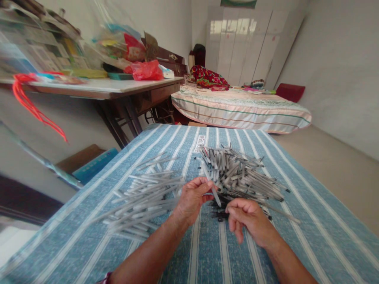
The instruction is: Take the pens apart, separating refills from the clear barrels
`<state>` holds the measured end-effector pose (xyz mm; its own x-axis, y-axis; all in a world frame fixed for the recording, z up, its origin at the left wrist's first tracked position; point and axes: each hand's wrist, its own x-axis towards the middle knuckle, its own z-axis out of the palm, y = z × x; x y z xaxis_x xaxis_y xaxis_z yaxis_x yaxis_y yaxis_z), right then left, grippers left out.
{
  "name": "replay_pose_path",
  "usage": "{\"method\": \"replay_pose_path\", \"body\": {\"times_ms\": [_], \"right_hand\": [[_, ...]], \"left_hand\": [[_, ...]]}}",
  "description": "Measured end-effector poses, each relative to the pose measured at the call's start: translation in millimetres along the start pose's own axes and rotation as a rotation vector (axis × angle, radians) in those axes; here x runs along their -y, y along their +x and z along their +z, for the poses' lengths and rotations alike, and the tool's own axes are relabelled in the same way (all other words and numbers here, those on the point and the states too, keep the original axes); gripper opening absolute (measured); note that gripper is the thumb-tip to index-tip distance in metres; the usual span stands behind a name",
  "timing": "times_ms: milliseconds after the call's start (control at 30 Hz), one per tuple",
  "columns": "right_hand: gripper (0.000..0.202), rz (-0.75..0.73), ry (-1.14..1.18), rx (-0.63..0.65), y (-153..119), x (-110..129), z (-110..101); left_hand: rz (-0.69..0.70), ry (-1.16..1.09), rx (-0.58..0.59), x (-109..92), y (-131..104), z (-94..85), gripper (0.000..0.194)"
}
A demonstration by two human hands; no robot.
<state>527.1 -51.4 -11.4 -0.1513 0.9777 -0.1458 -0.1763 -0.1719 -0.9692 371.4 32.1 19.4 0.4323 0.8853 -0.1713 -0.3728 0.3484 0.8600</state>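
Observation:
My left hand (196, 194) pinches a whitish pen barrel (212, 185) between thumb and fingers, its pointed end slanting down toward my right hand. My right hand (248, 217) is closed, thumb against the fingers; whatever may be in it is too small to make out. Under and between the hands lies a cluster of small black pieces (219, 213), which look like pen caps. Behind them spreads a heap of grey-white pens (237, 169), many with dark ends. To the left of my left hand lies another loose pile of pale barrels (145, 201).
A blue striped cloth (166, 256) covers the table. At the left stands a desk (133, 88) bearing a red plastic bag (147, 71) and other goods; a red cord (35, 108) hangs off it. Beyond the table is a bed (237, 104), with white cupboards (245, 47) behind.

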Motion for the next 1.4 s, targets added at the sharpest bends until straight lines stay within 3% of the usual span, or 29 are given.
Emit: {"method": "replay_pose_path", "body": {"times_ms": [667, 833, 1133, 1400], "right_hand": [[0.025, -0.072, -0.034, -0.042, 0.3, 2.3, -11.2], [0.025, -0.09, -0.002, -0.064, -2.1, 4.6, -20.5], [0.027, -0.22, 0.067, -0.276, -5.9, 14.0, -46.5], [0.023, -0.217, 0.098, -0.24, -1.7, 7.7, -45.6]], "left_hand": [[-0.046, 0.108, -0.157, 9.1, 7.3, -12.4, 0.028], [-0.022, 0.341, -0.197, -0.3, 9.4, -15.5, 0.025], [0.136, 0.957, -0.324, -4.9, 22.9, -30.0, 0.033], [0.167, 1.353, -0.363, -1.4, 23.4, -33.1, 0.041]]}}
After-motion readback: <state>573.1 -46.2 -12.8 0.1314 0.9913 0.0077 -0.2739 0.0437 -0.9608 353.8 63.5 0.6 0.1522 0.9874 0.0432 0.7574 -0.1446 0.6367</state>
